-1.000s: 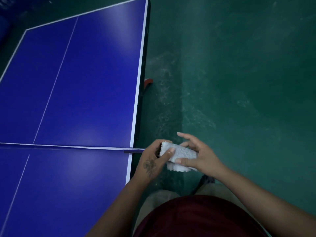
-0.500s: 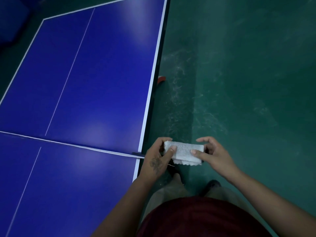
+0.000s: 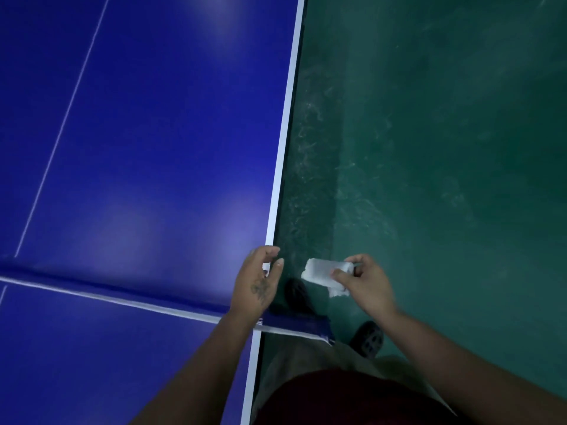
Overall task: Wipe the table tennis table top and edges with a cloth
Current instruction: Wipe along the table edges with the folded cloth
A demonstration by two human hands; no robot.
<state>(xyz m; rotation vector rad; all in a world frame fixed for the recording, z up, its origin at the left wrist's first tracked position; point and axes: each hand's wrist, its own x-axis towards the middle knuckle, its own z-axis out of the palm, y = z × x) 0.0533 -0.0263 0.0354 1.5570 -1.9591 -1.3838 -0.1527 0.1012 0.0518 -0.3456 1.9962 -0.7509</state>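
While your right hand (image 3: 365, 280) pinches the white cloth (image 3: 325, 269), left hand (image 3: 257, 280) slack and empty, lay it flat along the edge of the table tennis table (image 3: 153, 148).

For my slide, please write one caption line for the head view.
Beside the blue table tennis table, the right hand holds a folded white cloth; the left hand is empty.

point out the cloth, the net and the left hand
cloth (image 3: 325, 269): head view, middle of its folded white face
net (image 3: 122, 289): head view, dark band beside its white top tape
left hand (image 3: 257, 282): head view, back of the hand
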